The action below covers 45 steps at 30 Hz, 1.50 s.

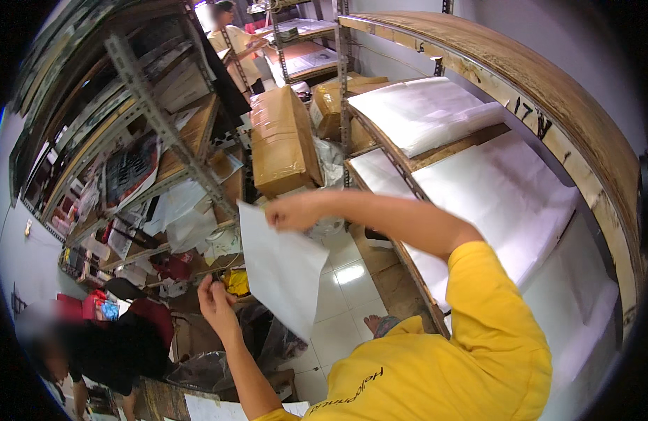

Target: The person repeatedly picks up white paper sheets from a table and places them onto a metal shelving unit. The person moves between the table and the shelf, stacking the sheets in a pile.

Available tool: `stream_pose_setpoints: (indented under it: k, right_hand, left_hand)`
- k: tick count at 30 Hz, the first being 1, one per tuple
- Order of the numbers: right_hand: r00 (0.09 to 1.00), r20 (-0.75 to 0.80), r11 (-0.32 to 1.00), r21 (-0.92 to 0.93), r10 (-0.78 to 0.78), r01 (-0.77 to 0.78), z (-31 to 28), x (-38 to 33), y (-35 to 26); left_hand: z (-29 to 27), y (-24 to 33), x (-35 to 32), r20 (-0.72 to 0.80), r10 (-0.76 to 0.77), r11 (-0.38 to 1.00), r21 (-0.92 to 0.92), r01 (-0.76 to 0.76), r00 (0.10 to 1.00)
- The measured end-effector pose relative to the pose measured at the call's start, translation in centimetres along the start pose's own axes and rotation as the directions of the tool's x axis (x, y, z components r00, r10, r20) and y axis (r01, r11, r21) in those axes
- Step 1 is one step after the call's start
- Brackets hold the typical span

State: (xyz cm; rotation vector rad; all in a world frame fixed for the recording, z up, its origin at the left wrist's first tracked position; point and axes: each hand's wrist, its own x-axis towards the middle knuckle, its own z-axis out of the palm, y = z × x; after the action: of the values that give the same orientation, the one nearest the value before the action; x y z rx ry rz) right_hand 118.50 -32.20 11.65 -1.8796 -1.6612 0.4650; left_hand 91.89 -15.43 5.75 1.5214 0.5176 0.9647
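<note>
A white sheet of paper (282,263) hangs in the air in front of me, tilted, with its lower corner pointing toward the floor. My right hand (294,212) reaches across from the right and grips the sheet near its upper edge, fingers closed on it. Lower and to the left, my left hand (217,303) is raised beside the sheet but apart from it, its fingers partly spread and nothing in them.
Shelves with large white sheets (499,189) run along the right. A metal rack (152,105) full of goods lines the left. A taped cardboard box (283,140) stands ahead. One person (113,344) is at lower left, another (236,42) at the far end.
</note>
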Motion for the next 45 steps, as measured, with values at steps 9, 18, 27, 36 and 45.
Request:
stream_pose_setpoints:
  k: [9,18,27,36,45]
  right_hand:
    - [0.719,-0.581,0.923,0.188,0.381,-0.336,-26.9,-19.0,15.7]
    - [0.021,-0.923,0.65,0.255,0.385,-0.716,-31.8,-42.6,25.4]
    - [-0.207,-0.917,0.446,0.352,0.342,-0.823,-28.4,-49.5,30.9]
    - [-0.225,-0.918,0.317,0.33,0.326,-0.889,-27.5,-51.7,33.2]
    - [-0.168,-0.948,0.285,0.246,0.272,-0.927,-28.7,-50.8,36.8]
  left_hand:
    - [-2.2,-16.4,-12.2,-0.14,-0.471,0.843,0.222,0.491,0.871]
    - [-0.5,-21.5,-20.0,-0.294,-0.798,0.456,0.278,0.846,0.527]
    - [1.5,-21.2,-16.0,-0.128,-0.736,0.586,0.37,0.721,0.665]
    - [2.1,-22.6,-17.3,-0.074,-0.771,0.576,0.34,0.743,0.632]
    - [0.9,-19.8,-16.5,-0.134,-0.75,0.564,0.383,0.732,0.648]
